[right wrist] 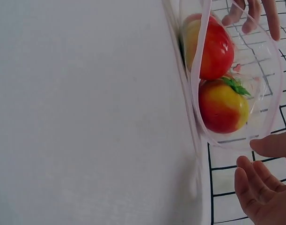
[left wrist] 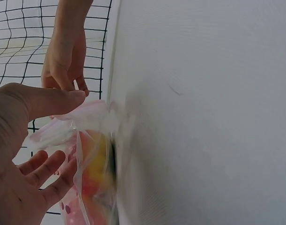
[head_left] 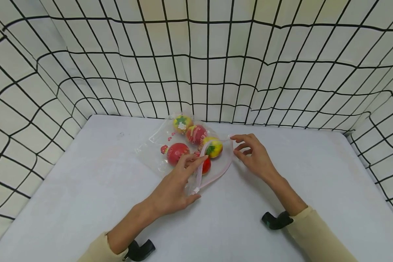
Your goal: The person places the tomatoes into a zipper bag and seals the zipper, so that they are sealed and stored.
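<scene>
A clear plastic zip bag (head_left: 152, 147) with a pale pink rim lies at the table's far side, its mouth spread toward the right. Inside are several round, fruit-like toys; a red one (head_left: 177, 153) lies at the left and a yellow-red one (right wrist: 223, 107) with a green leaf is near the mouth. A white slider (head_left: 196, 190) sits at the rim's near end. My left hand (head_left: 173, 191) reaches over the rim, thumb stretched apart from the fingers. At the mouth's right edge, my right hand (head_left: 253, 156) touches the rim with spread, slightly bent fingers.
The white table (head_left: 85, 196) extends around the bag. A black wire grid (head_left: 190, 56) borders its back and both sides, close behind the bag. Black curved pieces (head_left: 276, 221) are attached at both wrists by the beige sleeves.
</scene>
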The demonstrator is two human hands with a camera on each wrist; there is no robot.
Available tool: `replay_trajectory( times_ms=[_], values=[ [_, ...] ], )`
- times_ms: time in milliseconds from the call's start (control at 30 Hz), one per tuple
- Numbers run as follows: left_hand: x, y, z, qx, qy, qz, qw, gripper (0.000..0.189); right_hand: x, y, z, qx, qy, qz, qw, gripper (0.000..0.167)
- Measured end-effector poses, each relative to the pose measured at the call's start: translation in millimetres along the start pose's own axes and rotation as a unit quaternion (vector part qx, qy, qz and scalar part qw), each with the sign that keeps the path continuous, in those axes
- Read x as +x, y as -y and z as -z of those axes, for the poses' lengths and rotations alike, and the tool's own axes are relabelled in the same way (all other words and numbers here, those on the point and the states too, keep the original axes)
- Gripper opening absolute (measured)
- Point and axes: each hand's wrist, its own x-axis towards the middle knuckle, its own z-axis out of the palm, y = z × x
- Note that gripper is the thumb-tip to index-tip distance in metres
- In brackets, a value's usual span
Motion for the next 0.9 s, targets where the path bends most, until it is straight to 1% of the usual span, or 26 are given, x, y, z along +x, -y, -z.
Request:
replay_trajectory(
  times_ms=[167, 433, 500, 667, 767, 900],
  values=[
    [-0.6, 0.9, 0.6, 0.001, -0.009, -0.007, 0.9999, 0.106, 3.9, -5.1, 0.4, -0.007, 0.001, 0.006, 1.0000, 0.045],
    [-0.6, 2.6, 1.2, -0.016, -0.018, -0.015, 0.9996, 0.099, 13.2, -12.7, 0.9, -0.020, -0.002, 0.011, 0.9997, 0.040],
    [-0.5, 2.9, 1.6, -0.026, -0.018, -0.013, 0.9994, 0.096, 14.3, -13.8, 1.0, -0.022, -0.003, 0.008, 0.9997, 0.037],
    [-2.4, 3.4, 2.7, -0.053, -0.024, 0.003, 0.9983, 0.091, 16.6, -14.8, -0.4, -0.037, -0.008, 0.011, 0.9992, 0.028],
    [-3.5, 4.8, 2.7, -0.059, -0.038, 0.002, 0.9975, 0.085, 18.5, -14.8, -1.9, -0.046, -0.014, 0.020, 0.9986, 0.025],
    [-4.0, 7.4, 3.8, -0.069, -0.065, -0.015, 0.9954, 0.073, 19.5, -15.2, -2.4, -0.054, -0.026, 0.034, 0.9976, 0.021]
  ],
)
